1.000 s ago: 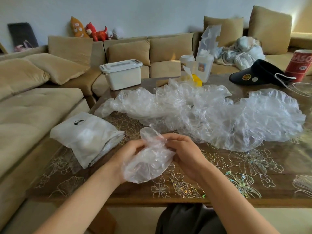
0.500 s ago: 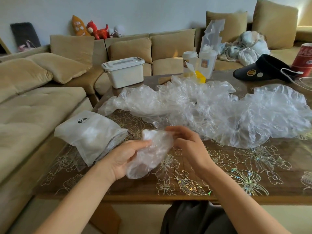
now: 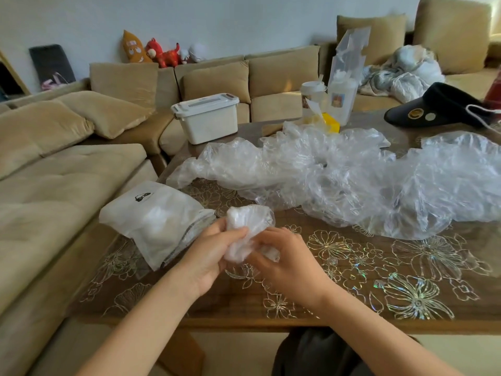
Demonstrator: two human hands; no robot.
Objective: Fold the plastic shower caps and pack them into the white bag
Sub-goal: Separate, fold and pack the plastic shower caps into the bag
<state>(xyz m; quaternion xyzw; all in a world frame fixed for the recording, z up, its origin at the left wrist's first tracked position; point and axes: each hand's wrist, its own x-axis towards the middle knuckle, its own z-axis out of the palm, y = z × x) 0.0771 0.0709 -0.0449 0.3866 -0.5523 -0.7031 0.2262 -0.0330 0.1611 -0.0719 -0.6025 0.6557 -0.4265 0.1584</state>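
Observation:
A small bunched clear plastic shower cap [image 3: 245,229] is held over the table's near left part. My left hand [image 3: 214,248] grips its left side and my right hand [image 3: 284,259] pinches its lower right side. Just left of my hands lies the white bag [image 3: 151,218], its open mouth facing my left hand, with pale plastic inside. A long heap of loose clear shower caps [image 3: 352,180] stretches across the middle of the table to the right edge.
The wooden table [image 3: 352,299] has a glass top with flower patterns. At its back stand a white lidded box [image 3: 208,118], a yellow item [image 3: 330,123], a white cup [image 3: 311,96] and a plastic pack [image 3: 344,85]. A black visor [image 3: 439,107] lies back right. A beige sofa surrounds the table.
The cap has been folded from a loose flap into a tighter bundle. Both hands have closed in on it and shifted left toward the white bag's mouth.

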